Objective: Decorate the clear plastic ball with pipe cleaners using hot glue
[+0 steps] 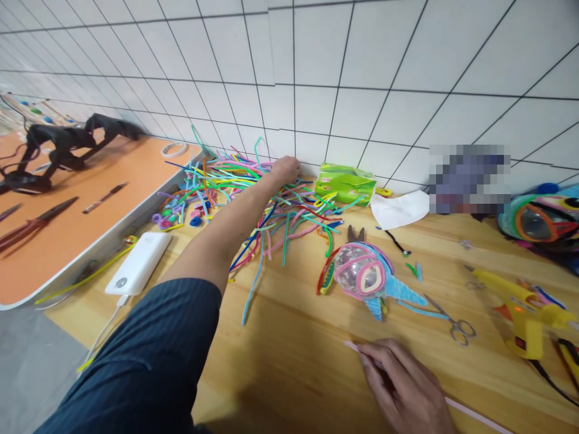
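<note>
Head view: a wooden worktop (307,355) against a white tiled wall, strewn with craft supplies.
Left hand (286,170): stretched to the far side, fingers curled at the pile of coloured pipe cleaners (239,172); whether they grip one, I cannot tell.
Right hand (407,383): near side, right of centre, its fingers pinching a pink pipe cleaner (474,415) that sticks out on both sides.
Fish-like model (359,274): lying on the worktop right of centre, beyond the right hand and apart from both hands.
Done so far: its clear body carries pink bands, an eye-like ring and fuzzy light-blue pieces resembling a tail and fin.
Left over: the pink pipe cleaner is not joined to the model, and many in the pile lie loose. The model seems well advanced; how much remains cannot be told.
Tools: small scissors (461,331) just right of the model; farther right, a yellow glue gun (506,295) with an orange light glowing.
Far right: another decorated model (534,220), partly cut off by the edge.
</note>
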`<state>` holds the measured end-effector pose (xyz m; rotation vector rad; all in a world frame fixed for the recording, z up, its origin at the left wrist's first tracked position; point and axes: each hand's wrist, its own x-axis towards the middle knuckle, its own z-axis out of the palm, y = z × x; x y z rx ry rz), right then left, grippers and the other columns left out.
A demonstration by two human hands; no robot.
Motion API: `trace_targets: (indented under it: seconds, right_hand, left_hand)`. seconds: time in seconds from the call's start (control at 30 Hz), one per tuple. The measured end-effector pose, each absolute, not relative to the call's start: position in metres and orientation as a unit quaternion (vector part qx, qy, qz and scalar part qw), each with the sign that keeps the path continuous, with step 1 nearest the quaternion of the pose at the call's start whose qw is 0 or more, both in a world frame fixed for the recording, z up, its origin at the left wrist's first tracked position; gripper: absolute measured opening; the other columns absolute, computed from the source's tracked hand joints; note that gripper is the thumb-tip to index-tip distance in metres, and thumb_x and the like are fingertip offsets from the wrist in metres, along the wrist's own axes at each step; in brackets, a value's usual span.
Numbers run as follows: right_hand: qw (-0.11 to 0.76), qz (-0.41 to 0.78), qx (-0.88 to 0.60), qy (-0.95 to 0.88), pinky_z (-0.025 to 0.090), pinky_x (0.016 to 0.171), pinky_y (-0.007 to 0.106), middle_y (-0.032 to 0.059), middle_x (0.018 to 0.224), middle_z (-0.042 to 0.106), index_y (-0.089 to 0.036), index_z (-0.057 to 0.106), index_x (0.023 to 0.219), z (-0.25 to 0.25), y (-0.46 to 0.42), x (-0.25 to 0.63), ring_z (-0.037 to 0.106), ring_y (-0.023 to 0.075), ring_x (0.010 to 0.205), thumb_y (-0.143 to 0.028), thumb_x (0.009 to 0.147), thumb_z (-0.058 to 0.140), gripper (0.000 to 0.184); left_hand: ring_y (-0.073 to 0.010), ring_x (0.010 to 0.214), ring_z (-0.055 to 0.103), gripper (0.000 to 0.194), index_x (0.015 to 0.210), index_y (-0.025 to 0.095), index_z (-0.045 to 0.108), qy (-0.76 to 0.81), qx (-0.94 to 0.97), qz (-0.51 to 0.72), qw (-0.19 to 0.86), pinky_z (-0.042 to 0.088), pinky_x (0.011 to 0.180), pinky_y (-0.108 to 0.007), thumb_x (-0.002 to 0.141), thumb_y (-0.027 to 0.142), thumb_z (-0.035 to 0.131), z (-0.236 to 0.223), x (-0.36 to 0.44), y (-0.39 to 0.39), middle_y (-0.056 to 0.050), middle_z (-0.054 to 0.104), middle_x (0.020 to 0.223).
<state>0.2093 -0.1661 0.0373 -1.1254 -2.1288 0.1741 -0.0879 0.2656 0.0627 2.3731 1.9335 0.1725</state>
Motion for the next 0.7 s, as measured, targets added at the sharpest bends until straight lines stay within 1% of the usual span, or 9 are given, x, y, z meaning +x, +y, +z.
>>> trace_targets:
  seconds: [0.07, 0.13, 0.27, 0.33, 0.4, 0.5, 0.57, 0.63, 0.7]
  right_hand:
    - [0.352, 0.07, -0.439, -0.824, 0.059, 0.071, 0.023, -0.0012, 0.083, 0.077, -0.025, 0.069, 0.11, 0.036, -0.166, 0.21, 0.077, 0.0122, 0.071, -0.016, 0.114, 0.051, 0.02]
    - [0.345, 0.072, -0.439, -0.826, 0.058, 0.072, 0.023, -0.0012, 0.084, 0.077, -0.025, 0.069, 0.111, 0.034, -0.167, 0.211, 0.078, 0.012, 0.072, -0.017, 0.114, 0.051, 0.02]
    - [0.342, 0.073, -0.437, -0.829, 0.057, 0.07, 0.023, -0.0018, 0.082, 0.075, -0.025, 0.069, 0.111, 0.03, -0.166, 0.211, 0.076, 0.0114, 0.07, -0.016, 0.114, 0.052, 0.019]
    - [0.342, 0.073, -0.44, -0.827, 0.057, 0.069, 0.024, -0.0022, 0.081, 0.075, -0.025, 0.069, 0.11, 0.03, -0.165, 0.211, 0.075, 0.0115, 0.068, -0.017, 0.114, 0.053, 0.018]
    - [0.344, 0.072, -0.444, -0.824, 0.057, 0.069, 0.024, -0.0023, 0.081, 0.075, -0.025, 0.069, 0.109, 0.032, -0.164, 0.21, 0.075, 0.0117, 0.069, -0.018, 0.114, 0.053, 0.018]
    - [0.352, 0.074, -0.445, -0.82, 0.057, 0.07, 0.023, -0.0021, 0.083, 0.076, -0.026, 0.069, 0.108, 0.033, -0.163, 0.211, 0.077, 0.0119, 0.07, -0.017, 0.113, 0.054, 0.018]
    - [0.357, 0.077, -0.442, -0.819, 0.057, 0.07, 0.023, -0.0019, 0.083, 0.077, -0.026, 0.069, 0.108, 0.033, -0.164, 0.211, 0.077, 0.0125, 0.071, -0.016, 0.112, 0.055, 0.018]
    - [0.359, 0.08, -0.439, -0.82, 0.057, 0.07, 0.024, -0.0015, 0.084, 0.077, -0.026, 0.069, 0.107, 0.031, -0.165, 0.211, 0.077, 0.0131, 0.072, -0.016, 0.112, 0.056, 0.018]
    - [0.363, 0.081, -0.435, -0.82, 0.057, 0.071, 0.024, -0.0014, 0.084, 0.077, -0.026, 0.07, 0.106, 0.029, -0.165, 0.211, 0.076, 0.0134, 0.072, -0.016, 0.111, 0.057, 0.018]
  left_hand:
    - [-0.0344, 0.12, 0.07, 0.038, 0.124, 0.009, 0.083, 0.623, 0.779, 0.055, 0.035, 0.052, 0.108, -0.043, 0.1, 0.026, 0.059, 0.06, -0.086, 0.266, -0.023, 0.079, 0.13]
    - [-0.0353, 0.123, 0.07, 0.036, 0.119, 0.013, 0.085, 0.611, 0.789, 0.059, 0.036, 0.051, 0.109, -0.043, 0.098, 0.024, 0.059, 0.059, -0.086, 0.266, -0.021, 0.08, 0.129]
    - [-0.0346, 0.117, 0.072, 0.032, 0.111, 0.014, 0.086, 0.588, 0.802, 0.094, 0.048, 0.051, 0.104, -0.041, 0.092, 0.021, 0.062, 0.058, -0.089, 0.266, -0.019, 0.082, 0.119]
    - [-0.0313, 0.11, 0.072, 0.029, 0.108, 0.014, 0.086, 0.579, 0.803, 0.128, 0.059, 0.051, 0.099, -0.037, 0.09, 0.022, 0.064, 0.063, -0.091, 0.267, -0.016, 0.083, 0.111]
    - [-0.0262, 0.099, 0.071, 0.025, 0.102, 0.014, 0.085, 0.573, 0.799, 0.168, 0.074, 0.05, 0.092, -0.033, 0.089, 0.024, 0.066, 0.071, -0.094, 0.268, -0.012, 0.082, 0.1]
    - [-0.0177, 0.081, 0.065, 0.021, 0.094, 0.012, 0.08, 0.57, 0.785, 0.222, 0.099, 0.048, 0.078, -0.028, 0.092, 0.027, 0.066, 0.09, -0.102, 0.266, -0.006, 0.077, 0.086]
    - [-0.0131, 0.071, 0.06, 0.018, 0.09, 0.013, 0.076, 0.566, 0.758, 0.287, 0.152, 0.044, 0.069, -0.025, 0.093, 0.027, 0.065, 0.104, -0.111, 0.261, -0.003, 0.071, 0.08]
    - [-0.01, 0.066, 0.057, 0.012, 0.084, 0.014, 0.071, 0.545, 0.702, 0.381, 0.253, 0.041, 0.063, -0.023, 0.091, 0.024, 0.069, 0.118, -0.119, 0.252, -0.001, 0.067, 0.077]
    - [-0.0076, 0.063, 0.056, 0.011, 0.08, 0.016, 0.066, 0.509, 0.631, 0.458, 0.364, 0.038, 0.057, -0.021, 0.085, 0.021, 0.074, 0.132, -0.125, 0.24, 0.001, 0.066, 0.076]
